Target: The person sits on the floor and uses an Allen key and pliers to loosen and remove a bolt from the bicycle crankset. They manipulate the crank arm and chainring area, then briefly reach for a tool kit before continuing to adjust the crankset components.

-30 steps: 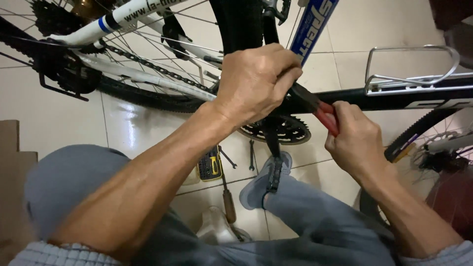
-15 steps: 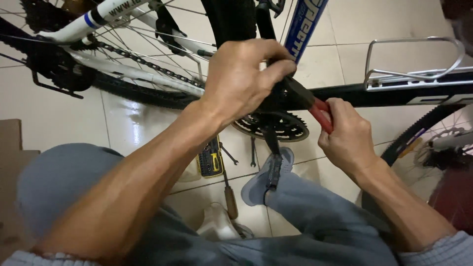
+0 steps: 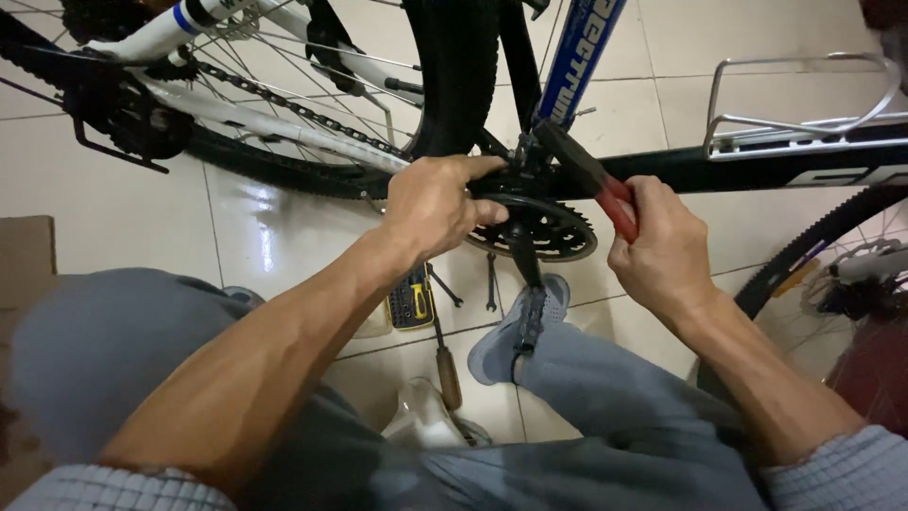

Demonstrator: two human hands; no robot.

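My left hand (image 3: 437, 206) grips the bicycle's crank hub just above the chainring (image 3: 551, 230); my right hand (image 3: 662, 248) clenches the red-handled tool (image 3: 588, 179), its head just above that chainring.

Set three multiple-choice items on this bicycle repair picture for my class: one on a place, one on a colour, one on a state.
1. Where does the small wrench lie?
A. on the floor tiles below the chainring
B. in the bottle cage
C. on the person's knee

2. What colour is the handle of the tool in the right hand?
A. green
B. red
C. white

3. What is the left hand doing?
A. hanging free
B. holding a hammer
C. gripping the bicycle by the chainring

Answers: 1 A, it rests on tiles. 2 B, red shows above the fist. 3 C, fingers close beside the crank.
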